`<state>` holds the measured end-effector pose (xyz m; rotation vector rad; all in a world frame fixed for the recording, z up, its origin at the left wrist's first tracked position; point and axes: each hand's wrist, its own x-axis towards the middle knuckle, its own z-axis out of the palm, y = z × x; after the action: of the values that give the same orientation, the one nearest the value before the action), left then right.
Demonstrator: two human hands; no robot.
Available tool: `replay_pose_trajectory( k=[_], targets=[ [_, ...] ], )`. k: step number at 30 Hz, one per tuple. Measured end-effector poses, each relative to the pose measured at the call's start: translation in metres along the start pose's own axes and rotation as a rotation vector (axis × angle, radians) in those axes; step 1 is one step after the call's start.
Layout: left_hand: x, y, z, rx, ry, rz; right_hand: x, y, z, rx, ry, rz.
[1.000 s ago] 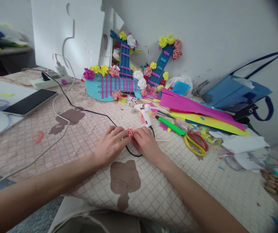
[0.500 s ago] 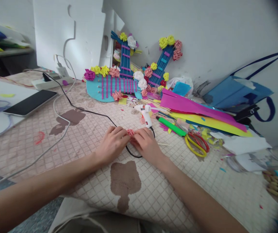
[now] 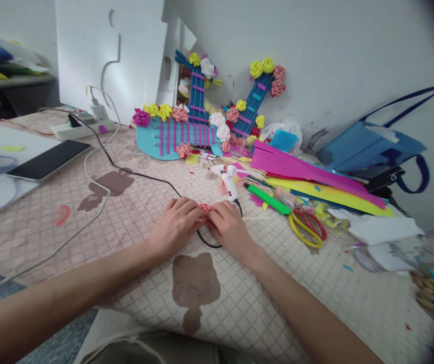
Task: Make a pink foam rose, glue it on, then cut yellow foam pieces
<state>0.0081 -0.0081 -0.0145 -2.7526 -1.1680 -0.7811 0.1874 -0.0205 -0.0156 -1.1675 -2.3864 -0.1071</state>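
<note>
A small pink paper flower [image 3: 204,208] is pinched between my two hands, just above the table's middle. My left hand [image 3: 181,221] has its fingertips closed on the flower's left side. From the other side, my right hand [image 3: 229,226] grips it too, and a thin pale stick [image 3: 258,218] shows to the right of that hand. My fingers cover most of the flower. Directly beyond the hands a white glue gun [image 3: 227,178] lies on its side, its black cord [image 3: 211,244] passing beneath them.
Scissors with yellow and red handles [image 3: 307,230] and a green cutter knife [image 3: 269,199] lie right. Behind them are coloured paper sheets [image 3: 315,172]. Flower-decorated blue cardboard instruments [image 3: 175,135] lean at the wall. A phone [image 3: 50,159] and power strip [image 3: 82,129] are left.
Both hands stay in nearly the same place, still holding the flower. The view has shifted slightly, and the pale stick right of my right hand now lies a little higher and more level.
</note>
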Motion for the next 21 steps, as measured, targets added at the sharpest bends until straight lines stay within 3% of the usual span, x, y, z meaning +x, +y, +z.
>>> replay_pose_trajectory(
  k=[21],
  targets=[
    [0.0028,0.0007,-0.0007,0.068,0.035,0.031,-0.0021,-0.0011,0.0006,-0.046,-0.006,0.001]
  ],
)
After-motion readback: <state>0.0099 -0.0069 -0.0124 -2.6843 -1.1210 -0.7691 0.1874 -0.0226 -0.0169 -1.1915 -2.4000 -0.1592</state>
